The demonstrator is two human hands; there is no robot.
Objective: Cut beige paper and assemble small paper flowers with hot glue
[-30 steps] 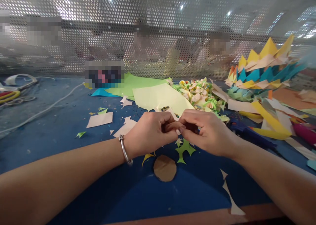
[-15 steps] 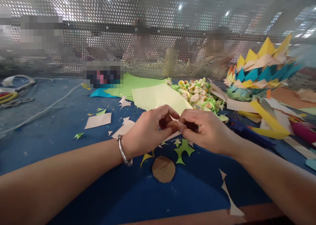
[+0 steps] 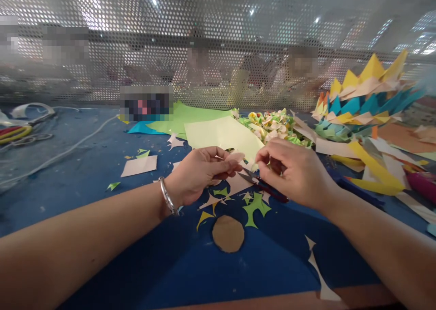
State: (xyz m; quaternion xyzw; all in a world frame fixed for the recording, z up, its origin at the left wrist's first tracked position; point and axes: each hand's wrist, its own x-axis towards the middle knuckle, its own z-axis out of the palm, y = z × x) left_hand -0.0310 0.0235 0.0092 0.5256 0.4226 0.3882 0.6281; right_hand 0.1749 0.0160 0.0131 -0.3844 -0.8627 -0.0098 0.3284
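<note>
My left hand [image 3: 199,174], with a silver bangle [image 3: 166,196] at the wrist, pinches a small folded piece of pale peach paper [image 3: 235,156] over a blue table [image 3: 85,183]. My right hand [image 3: 296,171] sits just to its right, fingers over a pair of small dark red scissors [image 3: 262,186] whose blades point left toward the paper. Below the hands lie a brown paper disc [image 3: 228,233] and green [image 3: 255,204], yellow and white offcuts.
Pale yellow sheet [image 3: 221,135] and green sheets lie behind the hands. A heap of small folded paper flowers [image 3: 272,126] sits beyond, with stacked coloured paper points [image 3: 364,96] at right. Cord and tools [image 3: 20,128] lie far left. A perforated metal screen [image 3: 218,51] backs the table.
My hands have drawn apart. The left hand now holds the folded paper alone, and the scissors show under my right hand with blades pointing at the paper.
</note>
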